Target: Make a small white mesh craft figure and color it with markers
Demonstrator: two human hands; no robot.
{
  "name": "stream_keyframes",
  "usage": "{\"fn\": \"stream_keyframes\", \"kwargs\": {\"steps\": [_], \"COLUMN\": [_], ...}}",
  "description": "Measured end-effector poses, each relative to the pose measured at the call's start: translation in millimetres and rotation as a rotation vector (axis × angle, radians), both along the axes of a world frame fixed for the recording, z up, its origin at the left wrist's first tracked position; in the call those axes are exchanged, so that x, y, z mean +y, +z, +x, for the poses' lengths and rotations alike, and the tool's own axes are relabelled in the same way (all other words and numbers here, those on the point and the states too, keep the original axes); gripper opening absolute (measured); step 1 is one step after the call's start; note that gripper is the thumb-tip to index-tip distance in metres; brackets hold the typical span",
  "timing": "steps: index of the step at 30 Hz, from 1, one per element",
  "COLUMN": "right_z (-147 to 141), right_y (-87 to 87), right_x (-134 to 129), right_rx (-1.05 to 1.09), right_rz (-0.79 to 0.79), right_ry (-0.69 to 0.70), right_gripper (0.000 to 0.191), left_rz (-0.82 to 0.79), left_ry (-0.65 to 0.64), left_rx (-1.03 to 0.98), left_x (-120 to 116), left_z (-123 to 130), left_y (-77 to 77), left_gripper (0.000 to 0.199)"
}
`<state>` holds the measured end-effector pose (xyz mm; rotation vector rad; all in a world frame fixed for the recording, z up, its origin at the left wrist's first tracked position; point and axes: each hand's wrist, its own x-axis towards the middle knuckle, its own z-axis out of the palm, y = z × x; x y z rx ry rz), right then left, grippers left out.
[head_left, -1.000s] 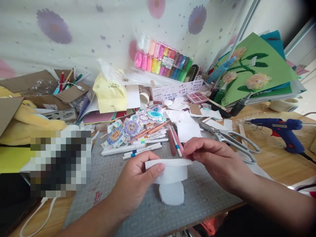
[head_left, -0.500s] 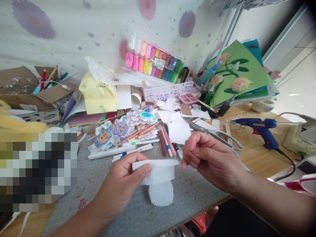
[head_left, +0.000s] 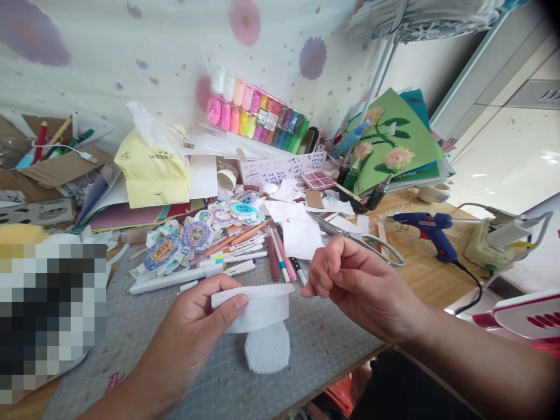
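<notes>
A folded white textured sheet (head_left: 258, 309) is pinched between the thumb and fingers of my left hand (head_left: 196, 326), at the left end of the sheet. Just below it, a rounded white textured piece (head_left: 268, 348) lies over the grey cutting mat (head_left: 227, 385); whether the two touch I cannot tell. My right hand (head_left: 359, 286) hovers to the right of the sheet, apart from it, with fingers curled and the thumb near the index finger. Anything between those fingertips is too small to make out.
Pens (head_left: 245, 256), scissors (head_left: 367, 245) and white paper scraps (head_left: 301, 236) lie beyond my hands. Decorated round pieces (head_left: 196, 234) are at the left. A blue glue gun (head_left: 431, 224) with a cord rests at the right. Coloured clay packs (head_left: 262, 116) lean at the back.
The camera view has shifted, so most of the scene sits further left. My left hand keeps its hold on the white sheet, and my right hand stays curled beside it.
</notes>
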<state>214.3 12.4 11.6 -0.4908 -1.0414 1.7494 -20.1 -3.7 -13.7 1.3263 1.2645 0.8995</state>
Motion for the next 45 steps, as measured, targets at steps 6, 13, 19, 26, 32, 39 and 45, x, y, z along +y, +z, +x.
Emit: {"fn": "stream_keyframes", "kwargs": {"steps": [6, 13, 19, 26, 32, 39, 45], "right_z": [4, 14, -6, -29, -38, -18, -8], "right_y": [-1.3, -3.6, -1.2, -7.6, -6.4, -3.7, 1.2], "right_x": [0, -5, -5, -8, -7, 2, 2], "right_rx": [-0.047, -0.612, -0.857, -0.829, -0.817, -0.850, -0.827], "right_rz": [-0.031, 0.148, 0.607, 0.675, 0.593, 0.312, 0.393], "right_ry": [-0.008, -0.136, -0.133, -0.135, -0.144, -0.261, -0.183], "right_gripper": [0.016, 0.010, 0.021, 0.014, 0.010, 0.018, 0.013], "left_rz": [-0.002, 0.001, 0.020, 0.100, 0.101, 0.039, -0.014], "left_ry": [0.007, -0.009, -0.035, -0.109, -0.104, -0.082, -0.105], "left_rx": [0.013, -0.019, 0.035, 0.142, 0.201, 0.111, 0.053], "left_x": [1, -2, -6, -9, -10, -9, -10], "left_z": [0, 2, 9, 10, 11, 9, 10], "left_y": [-1.7, 1.9, 11.0, 13.4, 16.9, 15.3, 15.4], "left_gripper": [0.021, 0.017, 0.018, 0.020, 0.019, 0.019, 0.020]}}
